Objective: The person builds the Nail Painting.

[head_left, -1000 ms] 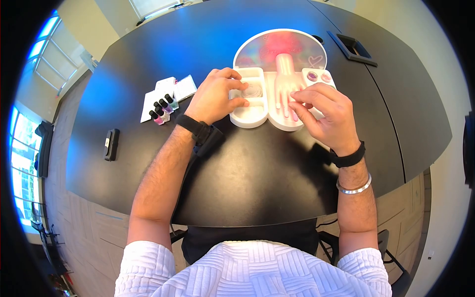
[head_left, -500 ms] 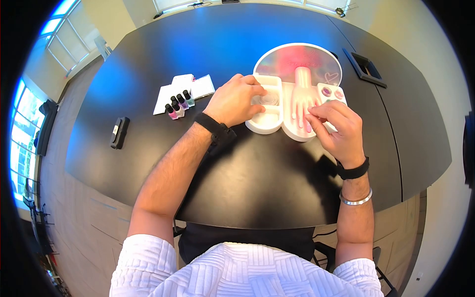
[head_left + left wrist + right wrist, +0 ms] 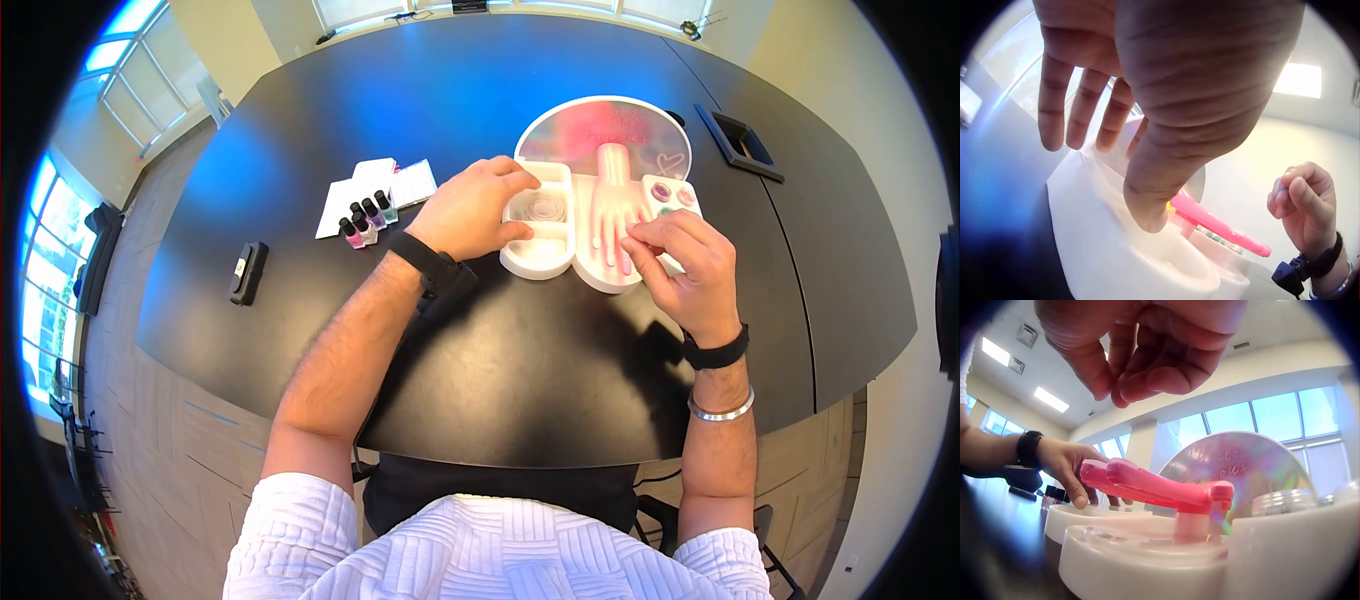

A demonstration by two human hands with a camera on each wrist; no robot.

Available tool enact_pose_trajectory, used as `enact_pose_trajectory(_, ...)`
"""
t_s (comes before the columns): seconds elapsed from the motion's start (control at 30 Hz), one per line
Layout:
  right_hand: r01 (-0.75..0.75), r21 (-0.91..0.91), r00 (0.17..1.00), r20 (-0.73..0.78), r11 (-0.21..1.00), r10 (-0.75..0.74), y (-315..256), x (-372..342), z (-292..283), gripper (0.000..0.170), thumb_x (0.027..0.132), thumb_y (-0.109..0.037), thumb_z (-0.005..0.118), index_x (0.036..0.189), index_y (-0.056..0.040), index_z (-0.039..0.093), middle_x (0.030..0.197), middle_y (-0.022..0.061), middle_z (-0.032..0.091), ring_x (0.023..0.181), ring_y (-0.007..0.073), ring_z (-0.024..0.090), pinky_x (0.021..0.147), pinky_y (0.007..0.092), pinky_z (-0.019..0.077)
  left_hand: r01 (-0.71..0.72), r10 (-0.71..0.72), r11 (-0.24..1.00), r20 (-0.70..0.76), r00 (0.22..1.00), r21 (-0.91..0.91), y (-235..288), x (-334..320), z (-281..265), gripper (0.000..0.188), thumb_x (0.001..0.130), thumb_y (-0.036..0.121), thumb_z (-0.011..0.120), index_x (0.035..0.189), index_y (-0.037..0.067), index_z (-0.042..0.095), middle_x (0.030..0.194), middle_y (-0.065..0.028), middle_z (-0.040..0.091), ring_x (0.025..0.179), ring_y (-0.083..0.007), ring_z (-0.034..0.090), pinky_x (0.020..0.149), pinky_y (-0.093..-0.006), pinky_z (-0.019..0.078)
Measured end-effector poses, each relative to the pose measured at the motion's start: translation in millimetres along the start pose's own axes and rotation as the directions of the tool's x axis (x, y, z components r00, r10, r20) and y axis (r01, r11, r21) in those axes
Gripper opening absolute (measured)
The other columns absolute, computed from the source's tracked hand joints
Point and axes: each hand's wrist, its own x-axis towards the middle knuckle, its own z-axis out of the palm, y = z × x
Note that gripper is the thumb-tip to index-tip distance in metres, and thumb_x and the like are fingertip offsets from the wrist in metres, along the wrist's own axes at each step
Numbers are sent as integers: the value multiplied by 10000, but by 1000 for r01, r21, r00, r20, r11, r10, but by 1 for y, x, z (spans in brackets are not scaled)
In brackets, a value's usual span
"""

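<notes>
A white case (image 3: 532, 268) stands unfolded on the dark table, with a pink model hand (image 3: 613, 205) in its right half. My left hand (image 3: 470, 212) rests at the left half's tray, fingers apart on its far side and thumb on the near side, beside a clear coiled item (image 3: 543, 208). In the left wrist view the thumb (image 3: 1147, 206) reaches over the tray. My right hand (image 3: 692, 268) hovers above the model's fingers, thumb and fingertips brought together. Nothing shows between them in the right wrist view, where the hand (image 3: 1141, 350) is clear of the model (image 3: 1154, 487).
Small pots (image 3: 661, 192) sit in the case's right corner, below the raised round mirror lid (image 3: 590, 125). To the left are several polish bottles (image 3: 368, 215), white papers (image 3: 338, 205) and a black object (image 3: 248, 273). A black frame (image 3: 740, 143) lies at the back right.
The head view has shifted, so the case and both hands appear farther right and lower. Against the case, both hands have hardly moved.
</notes>
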Motion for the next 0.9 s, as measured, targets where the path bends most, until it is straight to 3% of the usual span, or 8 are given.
enact_pose_trajectory(0.17, 0, 21, 1000, -14, 1000, 0, 1, -1, 1, 132, 852, -49, 910, 924, -46, 799, 807, 79, 729, 707, 250, 703, 633, 362, 556, 73, -70, 997, -67, 995, 36, -17, -3, -20, 503, 898, 266, 913, 1343, 92, 757, 1349, -135, 728, 1241, -377, 701, 1079, -478, 575)
enact_pose_trajectory(0.27, 5, 12, 1000, 3, 1000, -5, -1, 0, -1, 129, 853, -40, 906, 924, -41, 798, 806, 80, 730, 706, 248, 704, 632, 358, 555, 269, -258, 925, -76, 963, 267, -28, -3, -32, 479, 939, 337, 882, 1336, 100, 761, 1277, -131, 760, 1192, -367, 726, 1028, -483, 594)
enact_pose_trajectory(0.37, -11, 17, 1000, 7, 1000, 10, -1, 0, 0, 125, 855, -34, 901, 922, -39, 795, 807, 82, 732, 703, 242, 705, 629, 355, 553, 383, -386, 850, -67, 920, 361, -36, -5, -32, 465, 937, 332, 882, 1323, 103, 764, 1273, -133, 760, 1182, -360, 732, 1019, -489, 598)
enact_pose_trajectory(0.47, 9, 8, 1000, -4, 1000, -9, 0, -1, 1, 120, 857, -31, 898, 920, -40, 796, 811, 82, 737, 700, 237, 705, 628, 352, 554, 411, -413, 810, -90, 906, 419, -50, -6, -25, 439, 950, 336, 868, 1308, 102, 767, 1253, -141, 765, 1184, -360, 733, 1011, -498, 598)
enact_pose_trajectory(0.67, -18, 18, 1000, -9, 1000, 19, -1, 0, 0, 115, 860, -35, 898, 924, -43, 802, 821, 84, 745, 711, 243, 713, 639, 354, 562, 398, -331, 871, -255, 909, 289, -61, -19, -84, 433, 983, 363, 842, 1308, 86, 771, 1258, -166, 787, 1154, -368, 754, 1006, -479, 602)
enact_pose_trajectory(0.7, -18, 22, 1000, -7, 1000, 18, -1, 0, 0, 114, 861, -35, 897, 925, -42, 802, 822, 84, 746, 713, 244, 714, 640, 355, 563, 417, -352, 872, -265, 898, 257, -70, -22, -96, 456, 987, 356, 840, 1339, 77, 763, 1291, -161, 794, 1106, -351, 779, 975, -466, 619)
enact_pose_trajectory(0.8, -14, 31, 1000, -4, 999, 14, 0, 0, 0, 114, 863, -35, 897, 925, -40, 802, 823, 86, 747, 715, 245, 716, 642, 357, 564, 488, -409, 854, -343, 846, 184, -102, -40, -119, 435, 978, 355, 838, 1321, 96, 772, 1292, -173, 790, 1236, -385, 733, 1062, -494, 582)
enact_pose_trajectory(0.9, -15, 33, 1000, -1, 999, 15, 0, -1, 1, 113, 863, -35, 897, 923, -38, 801, 822, 87, 747, 715, 243, 717, 644, 358, 566, 580, -488, 789, -369, 791, 202, -139, -60, -132, 477, 975, 334, 855, 1356, 63, 761, 1327, -181, 794, 1094, -315, 799, 973, -436, 624)
